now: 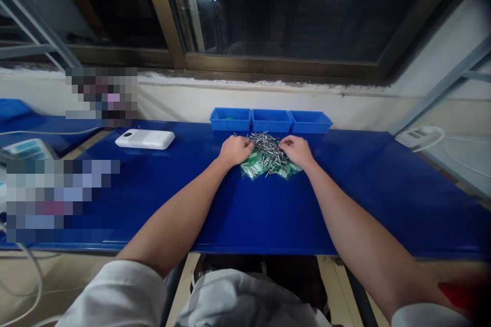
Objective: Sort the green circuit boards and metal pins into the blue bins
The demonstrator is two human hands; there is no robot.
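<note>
- Thin metal pieces [265,144] lie heaped between left hand [237,150] and right hand [298,150], amid green packets [252,166].
- Both hands' fingers curl inward — whether pinching anything, I cannot tell.

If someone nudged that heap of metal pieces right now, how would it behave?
The heap would probably spread apart, since it lies loosely crisscrossed. Its pieces look slim and shiny, so they might slip or roll.
</note>
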